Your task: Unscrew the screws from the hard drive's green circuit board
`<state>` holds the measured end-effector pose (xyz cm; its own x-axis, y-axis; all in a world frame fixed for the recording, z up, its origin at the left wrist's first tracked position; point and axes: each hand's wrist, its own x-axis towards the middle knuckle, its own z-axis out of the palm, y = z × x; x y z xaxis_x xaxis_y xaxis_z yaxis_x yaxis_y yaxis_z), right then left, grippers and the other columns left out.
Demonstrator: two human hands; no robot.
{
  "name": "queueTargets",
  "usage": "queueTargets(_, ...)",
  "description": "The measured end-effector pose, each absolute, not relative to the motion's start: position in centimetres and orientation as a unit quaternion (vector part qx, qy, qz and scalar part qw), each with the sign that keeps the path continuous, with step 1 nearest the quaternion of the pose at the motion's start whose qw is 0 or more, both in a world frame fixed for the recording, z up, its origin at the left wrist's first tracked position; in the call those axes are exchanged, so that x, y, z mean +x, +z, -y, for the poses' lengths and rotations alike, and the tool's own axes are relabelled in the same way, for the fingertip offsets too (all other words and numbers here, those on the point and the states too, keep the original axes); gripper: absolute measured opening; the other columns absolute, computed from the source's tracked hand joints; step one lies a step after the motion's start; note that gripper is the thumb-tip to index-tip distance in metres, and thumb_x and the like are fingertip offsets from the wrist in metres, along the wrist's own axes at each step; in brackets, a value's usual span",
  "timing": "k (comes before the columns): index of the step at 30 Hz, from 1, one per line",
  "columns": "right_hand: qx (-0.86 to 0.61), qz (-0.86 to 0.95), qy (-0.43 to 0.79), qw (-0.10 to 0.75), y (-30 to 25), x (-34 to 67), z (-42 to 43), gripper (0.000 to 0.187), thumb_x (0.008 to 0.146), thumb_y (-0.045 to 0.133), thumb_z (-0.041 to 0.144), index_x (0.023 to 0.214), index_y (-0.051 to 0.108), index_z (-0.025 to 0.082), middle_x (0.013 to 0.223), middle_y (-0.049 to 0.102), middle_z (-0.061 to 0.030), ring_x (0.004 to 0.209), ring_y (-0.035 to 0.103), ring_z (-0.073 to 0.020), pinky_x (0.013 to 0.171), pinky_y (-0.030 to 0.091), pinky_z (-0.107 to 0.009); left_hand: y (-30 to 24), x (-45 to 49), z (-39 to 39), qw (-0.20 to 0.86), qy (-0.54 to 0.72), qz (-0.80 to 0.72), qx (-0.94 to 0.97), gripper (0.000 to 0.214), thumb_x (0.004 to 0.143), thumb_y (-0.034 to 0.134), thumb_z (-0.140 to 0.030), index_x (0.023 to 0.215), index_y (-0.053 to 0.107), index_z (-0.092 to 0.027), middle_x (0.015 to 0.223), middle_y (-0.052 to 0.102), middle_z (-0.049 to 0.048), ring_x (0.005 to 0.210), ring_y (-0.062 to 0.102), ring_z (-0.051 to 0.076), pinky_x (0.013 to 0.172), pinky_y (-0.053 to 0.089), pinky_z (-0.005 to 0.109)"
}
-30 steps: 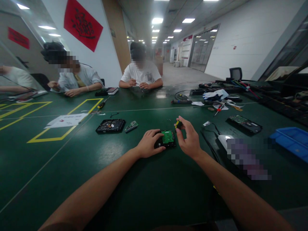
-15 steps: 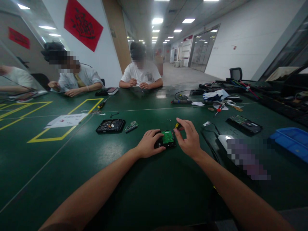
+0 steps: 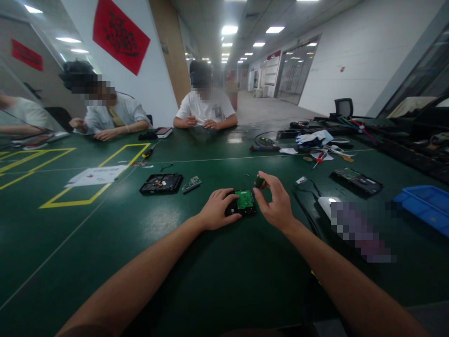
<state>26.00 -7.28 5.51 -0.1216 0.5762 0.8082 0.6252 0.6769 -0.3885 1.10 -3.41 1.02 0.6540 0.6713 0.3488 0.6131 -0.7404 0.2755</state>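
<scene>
A hard drive (image 3: 245,200) with a green circuit board facing up lies on the green table in front of me. My left hand (image 3: 218,209) is closed around its left side, thumb along the near edge and fingers over the far edge. Just right of the drive, my right hand (image 3: 273,199) pinches the black-and-yellow handle of a small screwdriver (image 3: 260,182). The shaft and tip cannot be made out. A few tiny screws (image 3: 246,175) lie behind the drive. Left of my hands rest an opened drive casing (image 3: 161,183) and a loose circuit board (image 3: 191,184).
At right lie another hard drive (image 3: 357,181), a cabled white device (image 3: 326,204) partly blurred out, and a blue tray (image 3: 424,206). Gloves (image 3: 315,138) and tools sit behind. Co-workers sit across the table; paper (image 3: 94,175) and another screwdriver (image 3: 149,150) lie at left.
The screwdriver handle has turned in my right fingers, showing a darker side with less yellow. Both hands and the hard drive stay in place.
</scene>
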Motion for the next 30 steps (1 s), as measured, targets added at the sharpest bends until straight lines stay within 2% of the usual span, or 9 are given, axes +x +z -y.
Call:
queueTargets(6,-0.41,0.728,-0.049,0.546,5.73,26.03,7.29,0.044,0.098,0.069,0.03,0.139,0.055,0.029,0.12,0.065,-0.0092,0.096,0.067,-0.0248,0.078,0.062,-0.043,0.86,1.09,3.38,0.066,0.216,-0.354,0.908,0.069,0.089,0.069,-0.06,0.144,0.056,-0.022,0.152,0.05,0.017,0.141,0.046,0.038,0.119,0.037,0.057)
queueTargets(10,-0.41,0.731,-0.044,0.544,5.76,25.91,7.38,0.044,0.098,0.067,0.029,0.141,0.055,0.029,0.121,0.065,-0.0094,0.097,0.067,-0.0251,0.081,0.062,-0.043,0.74,1.05,3.3,0.066,0.214,-0.357,0.907,0.069,0.089,0.068,-0.061,0.144,0.055,-0.023,0.152,0.05,0.0167,0.142,0.046,0.037,0.119,0.037,0.057)
queueTargets(16,-0.395,0.753,-0.004,0.527,5.54,25.78,7.4,0.052,0.103,0.055,0.021,0.153,0.044,0.032,0.135,0.064,-0.0094,0.111,0.067,-0.0266,0.097,0.058,-0.049,0.66,1.0,3.29,0.062,0.22,-0.353,0.907,0.069,0.088,0.07,-0.06,0.144,0.055,-0.022,0.152,0.05,0.0173,0.141,0.047,0.037,0.118,0.037,0.057)
queueTargets(19,-0.395,0.754,-0.024,0.524,5.64,25.76,7.44,0.049,0.103,0.056,0.022,0.15,0.048,0.032,0.133,0.064,-0.0099,0.114,0.065,-0.0279,0.096,0.058,-0.05,0.63,1.02,3.26,0.064,0.225,-0.35,0.907,0.07,0.088,0.069,-0.061,0.144,0.055,-0.022,0.151,0.05,0.0174,0.141,0.047,0.037,0.118,0.038,0.057)
queueTargets(23,-0.397,0.746,-0.039,0.533,5.79,25.79,7.41,0.046,0.101,0.062,0.025,0.145,0.051,0.031,0.122,0.063,-0.0095,0.098,0.065,-0.025,0.088,0.059,-0.047,0.64,1.01,3.22,0.064,0.225,-0.35,0.907,0.07,0.087,0.071,-0.061,0.144,0.056,-0.022,0.151,0.05,0.0173,0.14,0.047,0.038,0.118,0.038,0.057)
queueTargets(27,-0.395,0.74,-0.048,0.543,5.88,25.84,7.35,0.044,0.098,0.068,0.028,0.14,0.055,0.03,0.115,0.061,-0.0087,0.095,0.062,-0.0248,0.082,0.06,-0.044,0.74,0.98,3.28,0.068,0.223,-0.355,0.905,0.069,0.088,0.071,-0.06,0.144,0.056,-0.023,0.152,0.05,0.017,0.141,0.046,0.038,0.117,0.038,0.058)
queueTargets(30,-0.4,0.739,-0.044,0.54,5.9,25.8,7.36,0.044,0.099,0.064,0.027,0.142,0.054,0.031,0.117,0.062,-0.009,0.095,0.063,-0.0247,0.084,0.06,-0.045,0.81,1.0,3.33,0.066,0.222,-0.356,0.905,0.069,0.088,0.07,-0.06,0.144,0.055,-0.023,0.152,0.05,0.0172,0.141,0.046,0.038,0.118,0.038,0.058)
